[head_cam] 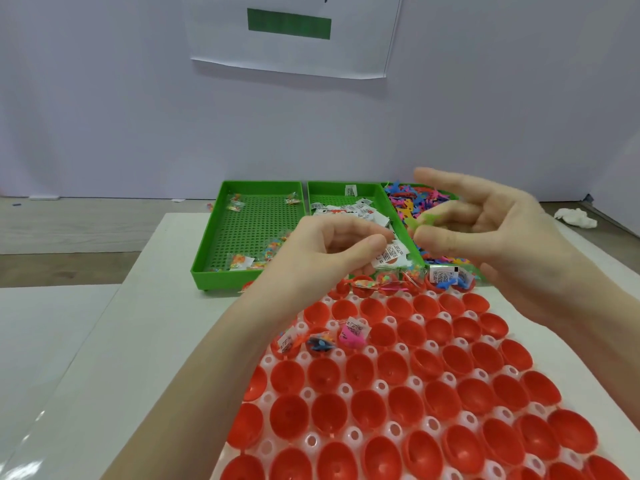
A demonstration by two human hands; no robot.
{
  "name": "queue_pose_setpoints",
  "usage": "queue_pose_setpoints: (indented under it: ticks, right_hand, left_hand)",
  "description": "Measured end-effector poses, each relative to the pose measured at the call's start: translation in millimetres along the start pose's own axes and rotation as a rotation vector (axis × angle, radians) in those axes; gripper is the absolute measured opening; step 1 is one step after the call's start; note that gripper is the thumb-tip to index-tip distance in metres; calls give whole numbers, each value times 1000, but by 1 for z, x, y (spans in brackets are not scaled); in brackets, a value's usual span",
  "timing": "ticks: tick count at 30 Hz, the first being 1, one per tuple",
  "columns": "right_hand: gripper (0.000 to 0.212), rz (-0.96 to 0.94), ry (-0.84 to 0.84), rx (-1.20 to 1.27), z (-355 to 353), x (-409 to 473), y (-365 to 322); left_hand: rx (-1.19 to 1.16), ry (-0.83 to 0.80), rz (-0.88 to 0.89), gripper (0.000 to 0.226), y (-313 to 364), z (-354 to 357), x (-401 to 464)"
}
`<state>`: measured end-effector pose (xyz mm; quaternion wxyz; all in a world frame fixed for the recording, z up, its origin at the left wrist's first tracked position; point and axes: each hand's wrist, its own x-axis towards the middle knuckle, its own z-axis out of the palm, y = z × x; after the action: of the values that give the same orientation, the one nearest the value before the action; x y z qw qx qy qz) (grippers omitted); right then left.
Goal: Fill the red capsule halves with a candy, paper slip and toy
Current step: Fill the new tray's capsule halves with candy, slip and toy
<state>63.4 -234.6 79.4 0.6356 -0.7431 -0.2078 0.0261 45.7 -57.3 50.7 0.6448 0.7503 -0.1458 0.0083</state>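
White desk [166,323] surface carries everything, with three green trays in a row at its far side. On the left, the first green tray [207,244] holds a few wrapped candies [239,262] scattered over its perforated floor. Beside it, the middle tray [341,189] is heaped with white paper slips [360,211]. Over its near end hangs the left hand [329,244], its fingers [375,241] curled, thumb and forefinger pinching one printed paper slip [391,255]. Just right of that, the right hand [485,230] hovers with its upper fingers stretched out and its thumb and lower fingers nipping a small light-green toy [420,221]. Beneath and behind this hand sits the third tray [403,220], piled with small toys [401,199] in pink, blue, orange and yellow. Nearer the person, a white holder [381,386] with round holes carries rows of red capsule halves [398,403], open side up. Most lie bare. Three in the second visible row at left hold slips, a candy and a pink toy, and those in the far row by the trays hold candies, a slip and a blue toy. A crumpled white tissue [576,217] lies far right.
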Motion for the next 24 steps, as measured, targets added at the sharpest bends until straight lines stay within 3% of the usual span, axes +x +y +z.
queue_pose_setpoints:
  ticks: [4, 10, 13, 24]
  right_hand:
    - [30, -128, 60, -79, 3, -4, -3]
    - [21, -95, -7, -173, 4, -6, -6]
    - [36, -117, 11, -319, 7, -6, -8]
    - [41, -232, 145, -391, 17, -6, -2]
  left_hand:
    - [8, -30, 33, 17, 1, -1, -1]
    - [18, -64, 54, 19, 5, -1, -2]
    - [26, -93, 68, 23, 7, -2, -3]
    - [18, -134, 40, 26, 6, -2, -4]
